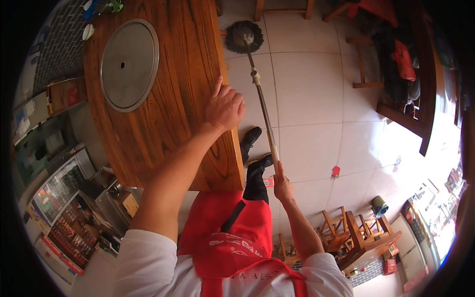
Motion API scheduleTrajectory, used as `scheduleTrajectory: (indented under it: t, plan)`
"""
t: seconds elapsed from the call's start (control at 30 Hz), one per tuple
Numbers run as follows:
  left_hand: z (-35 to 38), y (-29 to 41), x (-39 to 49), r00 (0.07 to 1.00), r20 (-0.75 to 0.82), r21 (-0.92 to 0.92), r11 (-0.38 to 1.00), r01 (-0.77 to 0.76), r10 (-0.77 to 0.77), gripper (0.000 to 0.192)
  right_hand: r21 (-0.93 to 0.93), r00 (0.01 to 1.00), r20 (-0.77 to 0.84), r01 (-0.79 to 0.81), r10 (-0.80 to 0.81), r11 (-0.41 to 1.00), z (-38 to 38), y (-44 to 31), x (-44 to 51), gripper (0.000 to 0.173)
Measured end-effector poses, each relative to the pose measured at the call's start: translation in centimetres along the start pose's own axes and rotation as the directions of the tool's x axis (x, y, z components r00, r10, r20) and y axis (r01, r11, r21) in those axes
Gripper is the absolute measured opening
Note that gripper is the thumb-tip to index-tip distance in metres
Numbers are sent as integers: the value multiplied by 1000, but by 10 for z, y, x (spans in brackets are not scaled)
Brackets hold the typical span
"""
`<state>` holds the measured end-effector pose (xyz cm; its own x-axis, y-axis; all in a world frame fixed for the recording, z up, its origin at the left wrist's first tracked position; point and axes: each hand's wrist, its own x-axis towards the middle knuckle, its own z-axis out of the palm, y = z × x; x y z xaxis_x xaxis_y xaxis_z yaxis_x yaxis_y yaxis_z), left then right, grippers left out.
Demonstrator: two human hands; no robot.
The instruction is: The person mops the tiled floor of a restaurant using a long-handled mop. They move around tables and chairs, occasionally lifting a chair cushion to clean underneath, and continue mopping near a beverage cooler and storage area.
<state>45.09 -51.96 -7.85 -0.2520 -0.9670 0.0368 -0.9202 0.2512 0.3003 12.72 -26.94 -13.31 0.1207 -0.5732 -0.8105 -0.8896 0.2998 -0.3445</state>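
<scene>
My right hand [284,188] is closed around the pale grip of a long mop handle [264,111]. The metal pole runs away from me to a round mop head [244,36] with dark grey strands, lying on the tiles beside the table. My left hand [225,107] rests on the right edge of a thick wooden table [182,111]. One of its fingers points forward along the wood, and the others bend towards the edge. Set into the tabletop is a round metal plate [130,65] with a small dark hole.
Wooden stools [362,63] and a dark wooden table [406,122] stand at the right. More wooden furniture [365,241] and a bin [379,206] are at lower right. A red scrap [335,171] lies on the tiled floor [308,148]. A small bowl [88,32] sits at the table's far left.
</scene>
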Motion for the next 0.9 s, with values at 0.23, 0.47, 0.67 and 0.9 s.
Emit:
scheduleTrajectory:
  t: [0.23,0.47,0.67,0.9]
  plan:
    - [-1,-1,-1,1000,14,-27,1000,-5,6,9,-40,991,-105,83,-87,996,-47,-86,139,71]
    - [-1,1,-2,1000,-5,-30,999,-13,12,8,-19,992,-88,88,-89,996,-73,-94,159,71]
    - [2,1,0,998,-51,-1,1000,-25,25,12,31,999,-33,31,-30,999,-8,-2,52,72]
    - [1,0,2,999,-38,-9,1000,-19,19,13,51,994,47,-98,96,994,50,82,-134,76]
